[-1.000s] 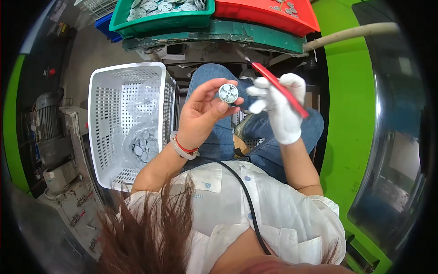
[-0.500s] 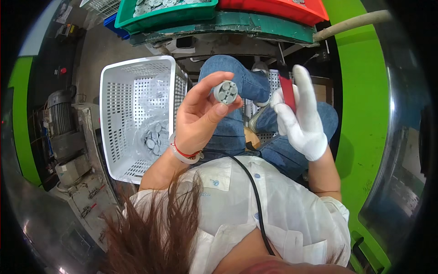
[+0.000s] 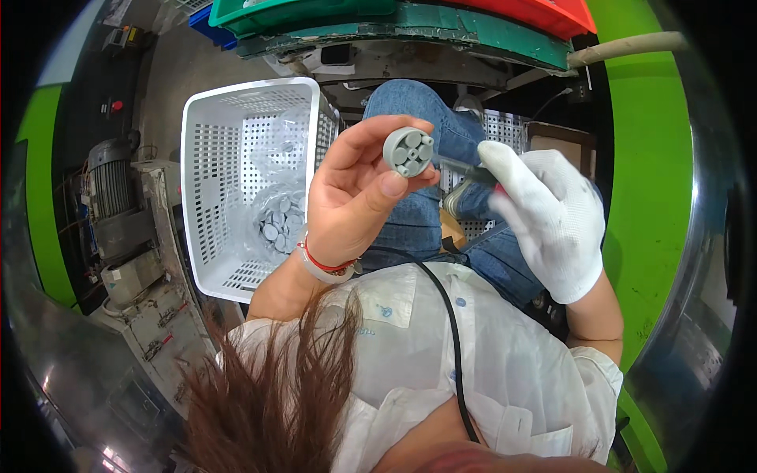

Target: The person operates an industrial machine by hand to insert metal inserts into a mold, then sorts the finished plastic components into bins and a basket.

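Note:
Between the thumb and fingers of my bare left hand (image 3: pixel 351 185) is a round grey plastic part (image 3: pixel 408 152). Its face, with several round recesses and small studs, is turned up. My right hand (image 3: pixel 548 213), in a white knitted glove, is closed around a red-handled knife, its grip mostly hidden by the glove. The knife's dark blade (image 3: pixel 467 169) points left toward the right side of the grey part. I cannot tell whether the blade touches it. Motion blurs the gloved fingers a little.
Left of my legs stands a white perforated basket (image 3: pixel 206 288) with clear plastic bags and grey discs (image 3: pixel 276 225). Beyond my knees is a worn green table edge (image 3: pixel 378 33) bearing a green tray (image 3: pixel 315 20) and a red tray (image 3: pixel 544 17). A motor (image 3: pixel 110 189) sits at left.
My right hand has turned the knife from upright to pointing left, bringing its blade to the grey part. The part has tilted slightly in my left hand. The whole view has shifted a little.

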Demonstrator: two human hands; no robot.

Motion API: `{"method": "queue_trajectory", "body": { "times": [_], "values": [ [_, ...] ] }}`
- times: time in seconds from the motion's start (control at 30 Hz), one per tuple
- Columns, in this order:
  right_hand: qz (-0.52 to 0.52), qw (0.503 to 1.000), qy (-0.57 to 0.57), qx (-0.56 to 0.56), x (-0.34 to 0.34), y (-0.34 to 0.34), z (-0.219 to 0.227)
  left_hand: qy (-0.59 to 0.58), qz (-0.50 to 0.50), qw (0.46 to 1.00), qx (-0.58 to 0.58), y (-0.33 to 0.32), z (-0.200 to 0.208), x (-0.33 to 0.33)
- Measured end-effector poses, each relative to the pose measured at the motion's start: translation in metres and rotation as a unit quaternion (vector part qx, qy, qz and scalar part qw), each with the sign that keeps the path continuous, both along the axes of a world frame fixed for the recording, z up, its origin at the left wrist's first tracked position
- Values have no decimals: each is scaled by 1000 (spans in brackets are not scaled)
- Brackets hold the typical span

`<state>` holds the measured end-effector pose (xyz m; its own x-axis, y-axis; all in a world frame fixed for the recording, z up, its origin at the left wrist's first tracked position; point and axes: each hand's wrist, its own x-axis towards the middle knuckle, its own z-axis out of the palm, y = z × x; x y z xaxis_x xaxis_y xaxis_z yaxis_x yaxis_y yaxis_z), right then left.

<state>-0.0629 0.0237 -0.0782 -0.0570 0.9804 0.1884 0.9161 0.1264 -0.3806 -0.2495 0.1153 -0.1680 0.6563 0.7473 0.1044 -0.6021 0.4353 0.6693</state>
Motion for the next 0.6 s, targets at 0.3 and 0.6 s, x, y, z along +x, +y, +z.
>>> {"method": "queue_trajectory", "body": {
  "times": [0.3,0.6],
  "values": [
    [-12,999,5,-30,-8,4,14,22,17,999,25,-1,3,2],
    [-22,999,-10,-31,-8,3,15,35,36,997,55,-1,0,5]
  ]
}}
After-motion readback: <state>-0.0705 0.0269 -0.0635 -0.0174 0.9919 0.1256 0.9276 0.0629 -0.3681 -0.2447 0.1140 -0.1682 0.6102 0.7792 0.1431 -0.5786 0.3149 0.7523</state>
